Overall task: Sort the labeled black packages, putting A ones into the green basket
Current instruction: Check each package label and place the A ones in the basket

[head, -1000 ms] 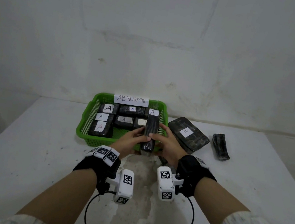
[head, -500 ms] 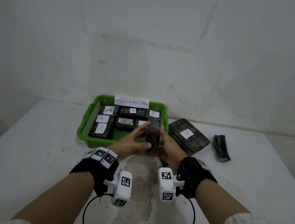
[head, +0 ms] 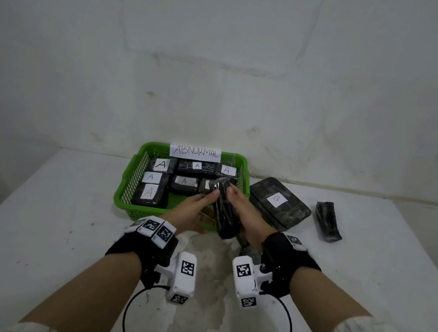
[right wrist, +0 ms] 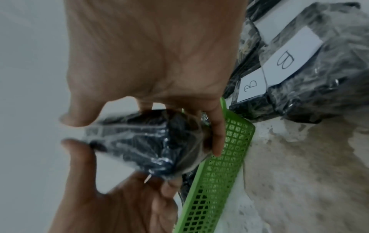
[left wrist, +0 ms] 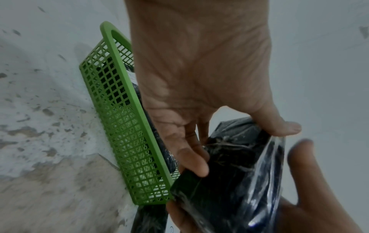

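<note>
Both hands hold one long black plastic-wrapped package above the front right corner of the green basket. My left hand grips its left side, thumb on top and fingers beneath. My right hand grips its right side. The package is tilted, far end raised over the basket; no label shows on it. Several black packages marked A lie in the basket.
A paper sign reading ABNORMAL stands on the basket's back rim. Right of the basket lie stacked black packages marked B and one unlabeled black package. The white table meets a white wall behind.
The package has been lifted and its far end tipped up over the basket's front right corner; both hands rose with it, still gripping.
</note>
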Motion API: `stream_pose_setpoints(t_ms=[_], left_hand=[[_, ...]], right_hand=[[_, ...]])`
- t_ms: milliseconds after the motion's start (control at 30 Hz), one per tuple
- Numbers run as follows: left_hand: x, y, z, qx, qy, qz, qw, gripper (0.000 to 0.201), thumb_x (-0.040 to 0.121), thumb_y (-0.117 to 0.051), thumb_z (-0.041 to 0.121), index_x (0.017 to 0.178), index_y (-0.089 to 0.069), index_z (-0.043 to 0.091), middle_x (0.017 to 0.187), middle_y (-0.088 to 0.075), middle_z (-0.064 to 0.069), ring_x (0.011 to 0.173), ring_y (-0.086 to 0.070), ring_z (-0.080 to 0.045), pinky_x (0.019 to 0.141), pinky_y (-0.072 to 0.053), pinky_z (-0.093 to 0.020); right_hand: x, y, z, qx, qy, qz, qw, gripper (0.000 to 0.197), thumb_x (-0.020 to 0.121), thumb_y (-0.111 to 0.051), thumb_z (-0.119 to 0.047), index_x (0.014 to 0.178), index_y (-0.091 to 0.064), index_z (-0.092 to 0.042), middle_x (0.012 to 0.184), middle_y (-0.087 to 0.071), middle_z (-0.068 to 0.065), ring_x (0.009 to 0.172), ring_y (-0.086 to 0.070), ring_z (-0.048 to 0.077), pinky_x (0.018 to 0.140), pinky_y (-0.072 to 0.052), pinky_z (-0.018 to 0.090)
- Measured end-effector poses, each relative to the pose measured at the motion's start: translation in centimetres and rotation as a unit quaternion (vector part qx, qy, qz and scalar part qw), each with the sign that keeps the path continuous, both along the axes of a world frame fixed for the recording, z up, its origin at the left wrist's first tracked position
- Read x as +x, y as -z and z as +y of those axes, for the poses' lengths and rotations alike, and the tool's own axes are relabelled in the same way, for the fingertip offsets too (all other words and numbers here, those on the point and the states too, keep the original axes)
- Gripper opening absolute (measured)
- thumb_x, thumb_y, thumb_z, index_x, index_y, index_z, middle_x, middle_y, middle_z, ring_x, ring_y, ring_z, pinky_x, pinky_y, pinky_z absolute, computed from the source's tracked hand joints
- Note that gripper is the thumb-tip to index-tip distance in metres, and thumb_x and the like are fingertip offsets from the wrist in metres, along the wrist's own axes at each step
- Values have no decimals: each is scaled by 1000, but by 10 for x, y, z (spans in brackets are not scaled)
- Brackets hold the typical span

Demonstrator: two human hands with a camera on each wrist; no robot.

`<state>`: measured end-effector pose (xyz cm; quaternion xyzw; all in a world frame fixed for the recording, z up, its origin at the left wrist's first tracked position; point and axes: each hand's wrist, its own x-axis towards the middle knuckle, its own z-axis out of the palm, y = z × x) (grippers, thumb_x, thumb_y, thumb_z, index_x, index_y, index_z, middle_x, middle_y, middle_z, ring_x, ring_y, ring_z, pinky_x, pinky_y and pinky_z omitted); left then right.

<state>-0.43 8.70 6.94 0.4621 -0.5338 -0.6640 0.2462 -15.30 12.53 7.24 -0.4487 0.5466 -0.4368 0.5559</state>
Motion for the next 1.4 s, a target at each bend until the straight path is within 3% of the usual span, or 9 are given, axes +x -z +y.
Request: stream_pose_setpoints(t_ms=[133,233,433,633,733,933,1067,1167,1400], left_hand=[[-4,2,2,-51,10,-93,994,65,86,-42,60,133,-46,16,122,-53,-10,106,-57,-27,68,-50,-31],[-8,0,6,-91,-15,-76,993,55,95,-43,43,141,-35,16,137,-44,-8,118,-47,-20,96,-43,-35],[-14,-5,6,-75,-52,13,996,57,97,-48,25,147,-23,20,137,-43,-12,107,-46,-15,89,-37,-28],[-16,-3,1,-50,-54,31,997,51,96,-47,28,144,-30,25,128,-48,0,113,-49,-16,90,-43,-30],[-15,-5,3,-51,-57,31,997,50,97,-47,20,144,-30,22,113,-50,0,90,-53,-5,69,-44,-22],[-8,-8,1,-40,-73,37,996,50,96,-46,28,144,-34,20,140,-46,-10,122,-47,-23,105,-37,-45],[-5,-2,0,-44,-70,30,996,82,72,-70,46,141,-25,46,147,-30,-6,131,-38,-26,105,-38,-51],[-5,-10,8,-57,-29,67,996,62,91,-57,18,142,-28,37,145,-34,-1,119,-44,-17,99,-41,-38],[4,-1,4,-6,19,106,994,73,87,-56,-2,145,-27,31,143,-40,-1,120,-51,-25,99,-44,-51]], right_hand=[[11,0,2,-18,8,78,997,50,100,-34,-46,143,-35,-20,137,-41,-10,119,-40,5,104,-28,20],[13,13,-1,-20,25,96,995,78,83,-36,-77,135,-49,-19,134,-55,1,122,-51,13,112,-34,41],[10,8,2,85,-14,40,995,56,92,-33,-67,135,-48,-34,128,-60,6,108,-63,27,73,-57,39],[11,5,4,65,-27,38,997,44,101,-28,-50,137,-42,-28,114,-60,7,79,-63,22,50,-50,27],[12,6,6,82,-27,-2,996,42,101,-31,-46,136,-44,-27,119,-60,8,92,-65,25,56,-56,33],[7,2,8,72,-69,-79,992,39,97,-50,-17,130,-44,-37,121,-55,2,109,-57,27,79,-56,43],[9,4,6,72,-32,-72,994,37,96,-49,-17,130,-49,-32,128,-55,10,113,-56,35,76,-56,46],[9,3,4,71,-13,-87,994,26,97,-47,-20,121,-55,-26,130,-55,15,107,-58,33,65,-57,39],[-1,7,5,93,-46,-123,987,40,93,-53,-42,128,-57,-21,131,-58,15,113,-60,33,68,-57,38]])
